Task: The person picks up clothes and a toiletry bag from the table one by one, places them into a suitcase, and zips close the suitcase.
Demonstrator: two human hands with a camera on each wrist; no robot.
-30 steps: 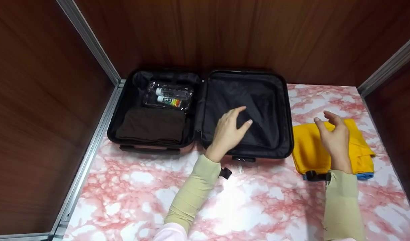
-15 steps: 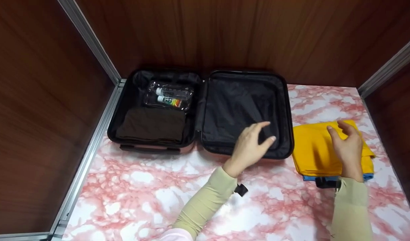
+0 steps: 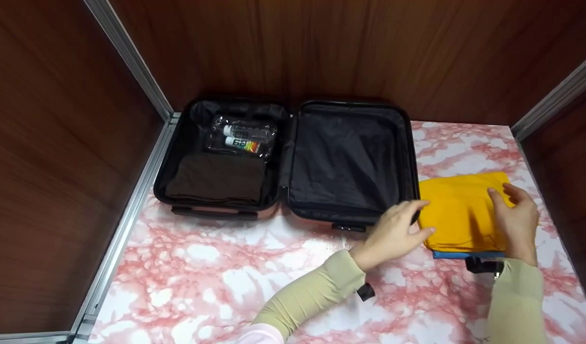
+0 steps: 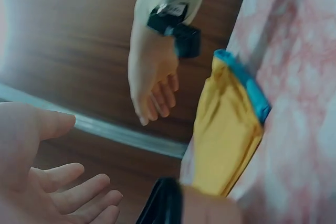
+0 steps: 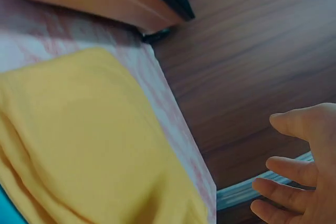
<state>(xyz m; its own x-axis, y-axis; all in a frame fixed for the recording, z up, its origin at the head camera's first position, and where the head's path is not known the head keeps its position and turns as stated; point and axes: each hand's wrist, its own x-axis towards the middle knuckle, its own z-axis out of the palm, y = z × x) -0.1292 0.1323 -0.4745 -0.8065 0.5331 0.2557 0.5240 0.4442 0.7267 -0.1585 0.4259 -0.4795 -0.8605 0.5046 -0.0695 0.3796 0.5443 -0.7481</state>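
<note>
A folded yellow cloth (image 3: 453,210) lies on the marbled surface, with a folded blue cloth (image 3: 460,255) showing beneath its front edge. My left hand (image 3: 396,231) is over the suitcase's near right corner, its thumb and fingers spread toward the yellow cloth's left edge. Over the cloth's right side hovers my right hand (image 3: 518,220), fingers loosely bent and holding nothing. In the left wrist view, the right hand (image 4: 152,77) hangs above the yellow cloth (image 4: 226,129). The right wrist view has the yellow cloth (image 5: 89,135) below the spread fingers of the right hand (image 5: 299,171).
An open suitcase (image 3: 287,191) stands against the back wall. Its left half holds a dark brown folded cloth (image 3: 219,177) and a clear case (image 3: 243,136) with small bottles; the right half has a dark lining (image 3: 345,162). Wood panels (image 3: 321,48) enclose the sides and back.
My left hand has moved right and nearer, from over the suitcase's right half to the yellow cloth's left edge. My right hand has shifted right and slightly nearer over the cloth.
</note>
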